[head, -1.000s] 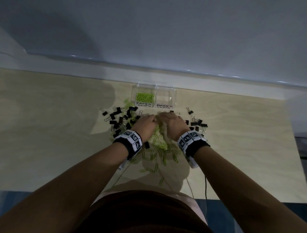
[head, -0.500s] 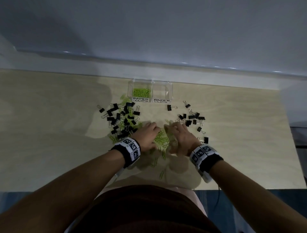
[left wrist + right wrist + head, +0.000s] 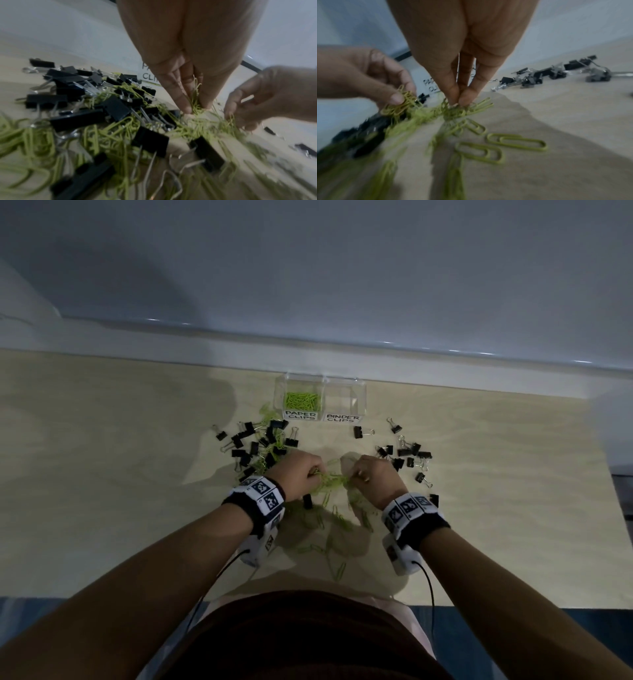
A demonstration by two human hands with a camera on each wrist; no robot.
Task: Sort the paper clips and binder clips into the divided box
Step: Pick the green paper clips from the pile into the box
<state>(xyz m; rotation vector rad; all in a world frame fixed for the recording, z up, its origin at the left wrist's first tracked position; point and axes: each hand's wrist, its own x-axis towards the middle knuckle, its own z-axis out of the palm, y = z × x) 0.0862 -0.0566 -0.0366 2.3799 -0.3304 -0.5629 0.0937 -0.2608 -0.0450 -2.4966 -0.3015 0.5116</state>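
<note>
Head view shows me both hands low over the green paper clips (image 3: 330,481) scattered on the wooden table (image 3: 102,491), near the divided box (image 3: 320,397) at the far edge. My left hand (image 3: 301,474) has its fingertips (image 3: 187,108) pinched on a small bunch of clips, and my right hand (image 3: 375,477) pinches another bunch just beside it; the right wrist view confirms thumb and fingers closed on a tangle of wire. The compartment labelled for paper clips already holds some green ones, while the binder clip side looks bare as far as I can tell. Black binder clips (image 3: 255,446) lie in one cluster to the left, mixed with green clips, and a second cluster (image 3: 407,455) sits to the right. I judge the paper clips to be light, thin and slick, apt to hook into each other and trail out of a pinch, so I would gather them in a loose bunch and keep the squeeze firm during the carry. The binder clips look stiffer and heavier; I would take each by its black body, not by the springy wire handles.
</note>
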